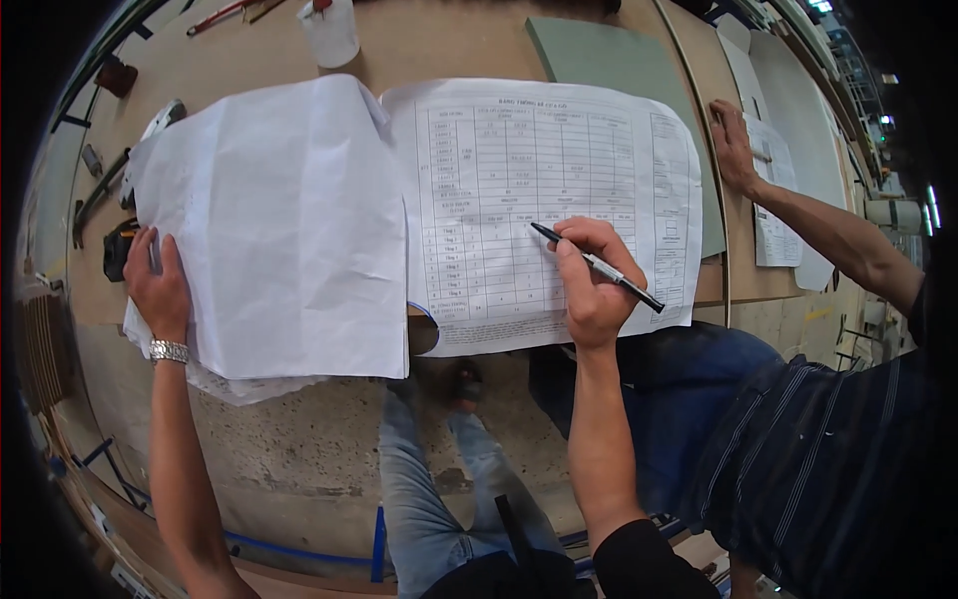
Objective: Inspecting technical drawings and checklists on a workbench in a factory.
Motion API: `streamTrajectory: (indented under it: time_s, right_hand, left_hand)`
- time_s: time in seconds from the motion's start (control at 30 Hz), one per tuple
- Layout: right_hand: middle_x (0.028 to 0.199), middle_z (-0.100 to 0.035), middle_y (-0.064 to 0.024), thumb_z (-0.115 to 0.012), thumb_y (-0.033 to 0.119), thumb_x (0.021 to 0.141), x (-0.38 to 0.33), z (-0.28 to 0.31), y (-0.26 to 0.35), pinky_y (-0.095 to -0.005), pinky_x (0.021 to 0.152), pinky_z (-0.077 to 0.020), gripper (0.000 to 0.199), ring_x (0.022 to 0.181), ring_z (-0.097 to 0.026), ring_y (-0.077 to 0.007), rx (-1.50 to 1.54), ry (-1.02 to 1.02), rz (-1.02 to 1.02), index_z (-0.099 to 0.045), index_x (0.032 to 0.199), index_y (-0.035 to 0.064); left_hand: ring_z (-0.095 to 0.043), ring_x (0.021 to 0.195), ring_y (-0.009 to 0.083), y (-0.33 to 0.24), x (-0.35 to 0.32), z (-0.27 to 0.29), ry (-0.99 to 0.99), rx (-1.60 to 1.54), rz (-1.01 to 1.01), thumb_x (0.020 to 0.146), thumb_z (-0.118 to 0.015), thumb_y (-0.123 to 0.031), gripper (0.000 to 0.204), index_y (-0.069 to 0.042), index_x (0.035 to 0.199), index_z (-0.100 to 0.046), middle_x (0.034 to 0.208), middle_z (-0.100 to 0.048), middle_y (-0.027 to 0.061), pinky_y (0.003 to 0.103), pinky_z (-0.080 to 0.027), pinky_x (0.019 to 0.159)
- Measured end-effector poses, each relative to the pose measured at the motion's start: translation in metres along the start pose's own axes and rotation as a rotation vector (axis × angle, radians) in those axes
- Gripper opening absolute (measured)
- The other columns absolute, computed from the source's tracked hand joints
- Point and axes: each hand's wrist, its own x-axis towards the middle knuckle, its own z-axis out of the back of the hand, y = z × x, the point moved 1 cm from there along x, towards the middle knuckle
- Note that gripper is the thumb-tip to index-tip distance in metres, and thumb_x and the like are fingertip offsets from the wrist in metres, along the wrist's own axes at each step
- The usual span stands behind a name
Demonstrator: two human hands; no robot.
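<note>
Head view, looking down over a wooden counter (pixel 469 45). Right hand (pixel 597 285) closed around a black pen (pixel 597 267), tip set on the printed table sheet (pixel 559 200), roughly mid-page, barrel angled back over the knuckles for writing. Left hand (pixel 158 290) flat with fingers spread narrow, pressing the lower left edge of the blank folded-over sheets (pixel 274 220), apparently to keep them turned back and off the page being marked; wristwatch (pixel 169 350) on that wrist. Both papers overhanging the near counter edge, stapled or clipped side not clear. Floor (pixel 299 449) and jeans visible below the overhang.

Beside, on the right: another person's hand (pixel 733 145) resting flat on a second stack of papers (pixel 783 200), dark striped sleeve lower right. Behind the sheets, a white plastic cup (pixel 329 30) and a green board (pixel 624 70) partly tucked under the printed sheet. Along the left counter edge, dark hand tools (pixel 100 190), kinds hard to tell.
</note>
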Motion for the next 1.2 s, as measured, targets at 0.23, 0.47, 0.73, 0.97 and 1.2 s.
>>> streamTrajectory:
  time_s: [0.23, 0.47, 0.73, 0.97, 1.2]
  right_hand:
    - [0.096, -0.067, -0.015, -0.061, -0.008, 0.085, 0.0, 0.0, -0.002, -0.0276, 0.076, -0.0517, 0.007, 0.081, -0.064, -0.0173, -0.007, 0.003, 0.032, -0.063, 0.092, -0.0077]
    - [0.096, -0.067, -0.0145, -0.061, -0.008, 0.085, -0.002, 0.0, -0.002, -0.0277, 0.076, -0.0521, 0.007, 0.081, -0.064, -0.017, -0.009, -0.005, 0.021, -0.064, 0.091, -0.0075]
    - [0.097, -0.068, -0.0151, -0.063, -0.005, 0.084, 0.001, 0.001, 0.004, -0.0282, 0.081, -0.0515, 0.007, 0.084, -0.064, -0.0176, 0.109, -0.006, -0.061, -0.066, 0.091, -0.0065]
    - [0.1, -0.071, -0.0144, -0.069, -0.001, 0.08, 0.007, -0.002, 0.014, -0.0325, 0.088, -0.0482, 0.012, 0.097, -0.063, -0.0225, -0.275, 0.224, 0.139, -0.071, 0.092, -0.0018]
    - [0.1, -0.071, -0.0132, -0.07, 0.001, 0.081, 0.006, -0.003, 0.012, -0.0334, 0.09, -0.0472, 0.013, 0.099, -0.062, -0.023, -0.259, 0.197, 0.087, -0.072, 0.093, -0.0012]
  left_hand:
    - [-0.055, 0.125, 0.0296, 0.006, 0.003, -0.003, 0.011, 0.0, -0.012, 0.097, -0.064, -0.028, 0.036, -0.003, 0.124, -0.067, 0.133, -0.064, 0.0135, 0.039, -0.04, 0.107]
    - [-0.055, 0.126, 0.0286, 0.009, 0.002, -0.003, 0.015, 0.01, 0.026, 0.097, -0.063, -0.028, 0.036, -0.004, 0.125, -0.067, 0.133, -0.064, 0.0124, 0.038, -0.041, 0.107]
    - [-0.055, 0.125, 0.0302, 0.002, 0.003, -0.001, 0.003, 0.008, -0.021, 0.097, -0.064, -0.026, 0.036, -0.002, 0.123, -0.066, 0.131, -0.064, 0.0142, 0.039, -0.041, 0.107]
    - [-0.056, 0.124, 0.0315, -0.009, 0.003, 0.004, -0.008, 0.012, -0.008, 0.095, -0.065, -0.023, 0.034, 0.0, 0.12, -0.067, 0.131, -0.064, 0.0157, 0.04, -0.041, 0.107]
    - [-0.056, 0.123, 0.0311, -0.008, 0.003, 0.003, -0.001, 0.006, -0.006, 0.095, -0.066, -0.023, 0.034, 0.0, 0.12, -0.067, 0.131, -0.064, 0.015, 0.039, -0.041, 0.106]
